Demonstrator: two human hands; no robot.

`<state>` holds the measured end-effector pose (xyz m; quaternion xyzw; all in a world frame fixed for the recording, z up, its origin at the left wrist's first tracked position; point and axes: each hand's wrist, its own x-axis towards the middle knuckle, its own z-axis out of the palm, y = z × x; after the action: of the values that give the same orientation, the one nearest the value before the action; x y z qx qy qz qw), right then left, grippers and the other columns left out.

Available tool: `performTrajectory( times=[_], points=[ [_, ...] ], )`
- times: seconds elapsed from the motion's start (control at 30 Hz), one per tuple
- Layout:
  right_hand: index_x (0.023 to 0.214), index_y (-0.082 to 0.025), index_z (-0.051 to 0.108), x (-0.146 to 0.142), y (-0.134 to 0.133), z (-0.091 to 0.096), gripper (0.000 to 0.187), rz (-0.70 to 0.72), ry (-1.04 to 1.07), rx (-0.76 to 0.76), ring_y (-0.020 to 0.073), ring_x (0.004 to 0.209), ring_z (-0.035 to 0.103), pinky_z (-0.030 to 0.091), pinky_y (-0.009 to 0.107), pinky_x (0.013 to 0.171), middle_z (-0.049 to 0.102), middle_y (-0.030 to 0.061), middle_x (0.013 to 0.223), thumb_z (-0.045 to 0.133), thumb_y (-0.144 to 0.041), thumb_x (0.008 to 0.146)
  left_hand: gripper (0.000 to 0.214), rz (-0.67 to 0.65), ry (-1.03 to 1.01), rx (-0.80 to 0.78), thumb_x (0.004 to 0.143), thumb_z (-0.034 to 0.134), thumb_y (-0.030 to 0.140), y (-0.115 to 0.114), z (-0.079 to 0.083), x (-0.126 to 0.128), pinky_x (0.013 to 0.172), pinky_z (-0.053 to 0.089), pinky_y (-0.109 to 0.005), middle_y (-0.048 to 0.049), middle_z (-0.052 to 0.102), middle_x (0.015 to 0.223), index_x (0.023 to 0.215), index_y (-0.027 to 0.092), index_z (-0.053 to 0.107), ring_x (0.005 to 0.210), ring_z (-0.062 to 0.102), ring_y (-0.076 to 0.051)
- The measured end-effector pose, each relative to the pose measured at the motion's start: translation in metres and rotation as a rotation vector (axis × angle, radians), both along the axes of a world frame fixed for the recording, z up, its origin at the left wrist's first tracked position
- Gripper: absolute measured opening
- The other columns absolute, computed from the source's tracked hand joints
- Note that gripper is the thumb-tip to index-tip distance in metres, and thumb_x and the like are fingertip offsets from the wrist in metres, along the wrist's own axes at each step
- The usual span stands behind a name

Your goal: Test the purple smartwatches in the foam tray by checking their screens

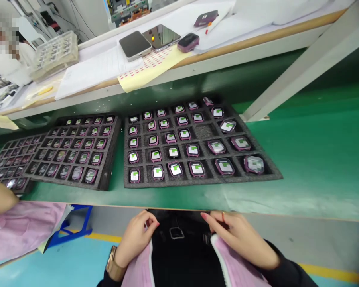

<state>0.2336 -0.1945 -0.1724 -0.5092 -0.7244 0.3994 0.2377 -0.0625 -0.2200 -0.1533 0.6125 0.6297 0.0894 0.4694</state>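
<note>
My left hand (pixel 136 237) and my right hand (pixel 237 235) rest low in my lap, below the green bench edge, on dark clothing and pink smock edges. The fingers of both hands are curled; whether anything is pinched in them I cannot make out. A small square buckle-like piece (pixel 176 232) lies on the dark cloth between them. Just beyond the bench edge lies a black foam tray (pixel 203 181) whose cells hold several purple-rimmed smartwatch bodies (pixel 175 169) with white and green screen stickers.
Two more foam trays (pixel 107 175) (pixel 26 185) of watch bodies lie to the left. A raised shelf carries two phones (pixel 134 44), loose watch bodies (pixel 188 42), a yellow sticker sheet (pixel 146 71) and a clear parts box (pixel 54 54). A co-worker's pink sleeve (pixel 20 227) is at left. A white diagonal strut (pixel 299 65) crosses at right.
</note>
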Motion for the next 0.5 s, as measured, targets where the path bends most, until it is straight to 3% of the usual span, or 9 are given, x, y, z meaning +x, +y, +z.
performTrajectory(
  times=[0.13,0.27,0.33,0.43,0.5],
  points=[
    [0.078,-0.024,0.068,0.005,-0.007,-0.005,0.027,0.119,-0.063,-0.218,0.0147,0.05,0.057,0.039,0.026,0.052,0.063,-0.0039,0.061,0.055,-0.04,0.095,0.012,-0.09,0.005,-0.098,0.091,0.063,0.026,-0.005,-0.006,-0.002,0.075,0.04,-0.027,0.0001,0.063,0.082,0.082,0.02,0.067,0.08,0.058,-0.015],
    [0.085,-0.023,0.069,0.0,-0.024,-0.02,0.011,0.234,-0.105,-0.387,0.014,0.051,0.06,0.04,0.024,0.051,0.07,-0.0026,0.071,0.061,-0.03,0.087,0.016,-0.186,0.01,-0.185,0.083,0.076,0.028,-0.019,-0.019,-0.002,0.065,0.035,-0.025,0.0026,0.06,0.072,0.074,0.019,0.067,0.07,0.055,-0.013],
    [0.078,-0.022,0.065,-0.005,-0.025,-0.024,0.014,0.245,-0.12,-0.34,0.0143,0.05,0.06,0.038,0.024,0.05,0.067,-0.0027,0.064,0.06,-0.031,0.088,0.019,-0.201,0.029,-0.193,0.082,0.076,0.028,-0.026,-0.024,-0.003,0.062,0.031,-0.026,0.0034,0.056,0.066,0.071,0.018,0.065,0.066,0.051,-0.013],
    [0.063,-0.023,0.05,-0.015,-0.018,-0.024,0.04,0.198,-0.123,-0.172,0.0157,0.044,0.053,0.031,0.028,0.048,0.053,-0.0034,0.048,0.051,-0.04,0.098,0.022,-0.206,0.046,-0.17,0.084,0.075,0.027,-0.031,-0.028,-0.005,0.062,0.028,-0.027,0.0039,0.053,0.063,0.069,0.018,0.062,0.064,0.047,-0.013],
    [0.06,-0.023,0.041,-0.025,-0.01,-0.021,0.049,0.157,-0.114,-0.091,0.0167,0.045,0.052,0.032,0.03,0.05,0.05,-0.0025,0.048,0.042,-0.045,0.103,0.022,-0.193,0.045,-0.141,0.084,0.074,0.027,-0.032,-0.027,-0.006,0.062,0.028,-0.027,0.0039,0.054,0.063,0.068,0.019,0.061,0.064,0.046,-0.013]
  ],
)
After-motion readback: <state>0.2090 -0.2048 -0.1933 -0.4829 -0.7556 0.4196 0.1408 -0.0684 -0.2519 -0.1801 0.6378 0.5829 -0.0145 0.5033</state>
